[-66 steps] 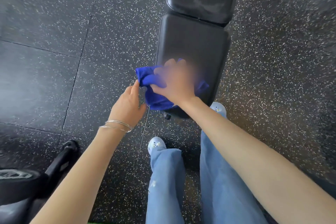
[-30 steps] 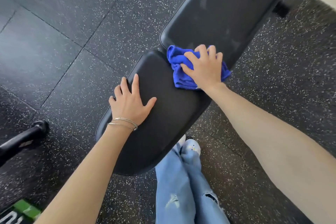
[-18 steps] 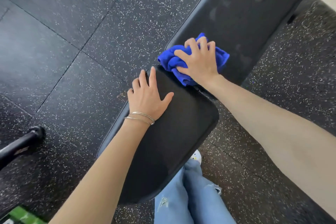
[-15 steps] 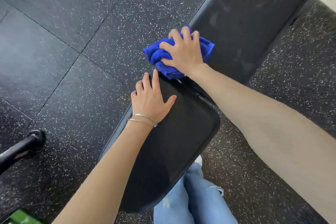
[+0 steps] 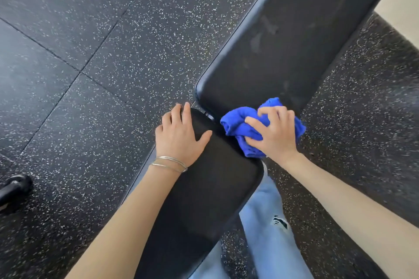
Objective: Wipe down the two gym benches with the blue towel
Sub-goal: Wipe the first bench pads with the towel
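A black padded gym bench runs diagonally through the head view, with a short seat pad (image 5: 204, 199) near me and a long back pad (image 5: 283, 36) beyond it. Faint smears show on the back pad. My right hand (image 5: 274, 133) presses the bunched blue towel (image 5: 238, 127) onto the gap between the two pads, at the bench's right side. My left hand (image 5: 181, 136) lies flat, fingers spread, on the far left corner of the seat pad. Only one bench is in view.
Black speckled rubber floor tiles (image 5: 102, 63) surround the bench. A black handle-like part of some equipment (image 5: 13, 188) sticks in at the left edge. My legs in blue jeans (image 5: 267, 229) stand right of the seat pad. A pale floor strip (image 5: 403, 0) shows top right.
My right hand has dragged the towel from the back pad's left edge down and right to the gap between the pads. My left hand stays on the seat pad.
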`<state>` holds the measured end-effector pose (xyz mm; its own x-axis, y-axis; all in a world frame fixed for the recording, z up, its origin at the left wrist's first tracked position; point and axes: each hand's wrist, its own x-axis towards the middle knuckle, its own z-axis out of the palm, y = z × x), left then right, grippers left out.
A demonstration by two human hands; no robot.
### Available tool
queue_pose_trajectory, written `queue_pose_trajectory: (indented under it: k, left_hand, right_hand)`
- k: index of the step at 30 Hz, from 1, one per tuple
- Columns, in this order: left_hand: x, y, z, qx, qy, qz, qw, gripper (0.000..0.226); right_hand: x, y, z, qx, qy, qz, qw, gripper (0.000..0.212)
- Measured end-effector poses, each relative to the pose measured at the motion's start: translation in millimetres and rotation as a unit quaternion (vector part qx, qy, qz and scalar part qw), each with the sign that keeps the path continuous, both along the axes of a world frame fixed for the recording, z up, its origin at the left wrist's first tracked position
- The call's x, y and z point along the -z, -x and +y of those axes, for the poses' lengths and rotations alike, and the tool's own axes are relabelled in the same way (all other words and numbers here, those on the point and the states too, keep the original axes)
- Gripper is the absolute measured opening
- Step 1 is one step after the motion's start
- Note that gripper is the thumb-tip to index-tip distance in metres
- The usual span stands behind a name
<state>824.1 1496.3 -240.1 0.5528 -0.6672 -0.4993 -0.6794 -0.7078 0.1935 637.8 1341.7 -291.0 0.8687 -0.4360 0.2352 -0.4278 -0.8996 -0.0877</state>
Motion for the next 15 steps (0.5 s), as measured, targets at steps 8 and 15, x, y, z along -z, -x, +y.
queue_pose_trajectory:
  k: [8,15]
  left_hand:
    - [7,1,-22,-0.03,-0.002,-0.007,1.0,0.085]
    - [8,-8,-46,-0.034,0.008,0.026,0.999,0.087]
  right_hand:
    - [-9,-97,-11,0.062,-0.016,0.025,0.998,0.024]
    - [-13,-165,-80,0.005,-0.027,0.061,0.998,0.027]
